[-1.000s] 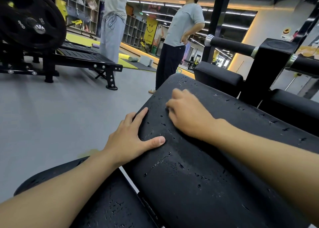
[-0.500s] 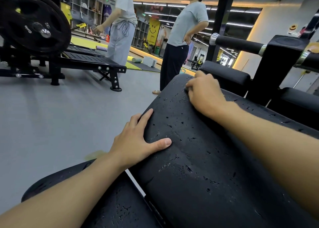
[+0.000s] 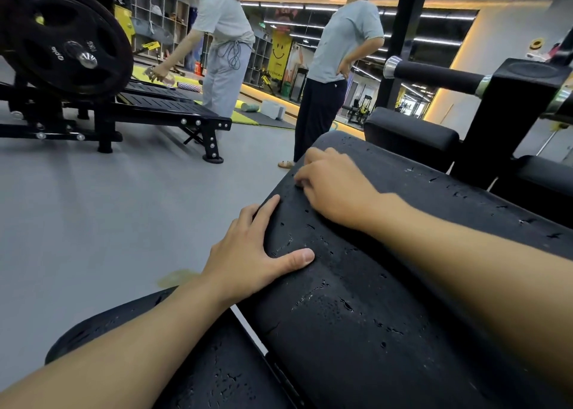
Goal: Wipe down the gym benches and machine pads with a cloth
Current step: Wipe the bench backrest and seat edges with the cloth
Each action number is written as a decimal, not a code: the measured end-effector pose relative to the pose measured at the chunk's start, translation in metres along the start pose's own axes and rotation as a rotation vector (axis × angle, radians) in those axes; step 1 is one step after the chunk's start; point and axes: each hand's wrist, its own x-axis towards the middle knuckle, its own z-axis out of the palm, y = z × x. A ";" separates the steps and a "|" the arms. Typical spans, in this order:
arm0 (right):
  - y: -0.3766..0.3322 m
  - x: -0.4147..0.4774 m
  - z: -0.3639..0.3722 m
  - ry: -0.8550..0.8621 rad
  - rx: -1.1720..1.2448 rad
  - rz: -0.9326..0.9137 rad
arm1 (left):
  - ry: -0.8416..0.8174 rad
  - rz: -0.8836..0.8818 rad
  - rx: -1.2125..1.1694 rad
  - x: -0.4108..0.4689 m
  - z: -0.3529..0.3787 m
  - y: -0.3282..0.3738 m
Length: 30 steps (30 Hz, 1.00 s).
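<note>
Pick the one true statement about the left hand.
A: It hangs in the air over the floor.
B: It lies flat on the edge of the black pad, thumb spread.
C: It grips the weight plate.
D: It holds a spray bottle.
B: the left hand lies open against the side edge of the black pad, with its thumb spread across the pad's top.

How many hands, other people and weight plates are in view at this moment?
Hands: 2, the left hand and the right hand
Other people: 2, a bending person and a standing person
Weight plates: 1, the weight plate
Total: 5
</note>
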 end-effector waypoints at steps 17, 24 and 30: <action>-0.026 -0.002 0.009 -0.052 0.011 -0.107 | -0.017 -0.077 0.010 -0.001 -0.004 0.009; 0.013 -0.007 -0.001 0.079 -0.032 0.182 | -0.012 -0.062 -0.010 -0.001 -0.003 0.006; -0.003 -0.029 -0.006 -0.040 -0.003 -0.085 | -0.012 -0.047 0.001 0.000 -0.002 0.004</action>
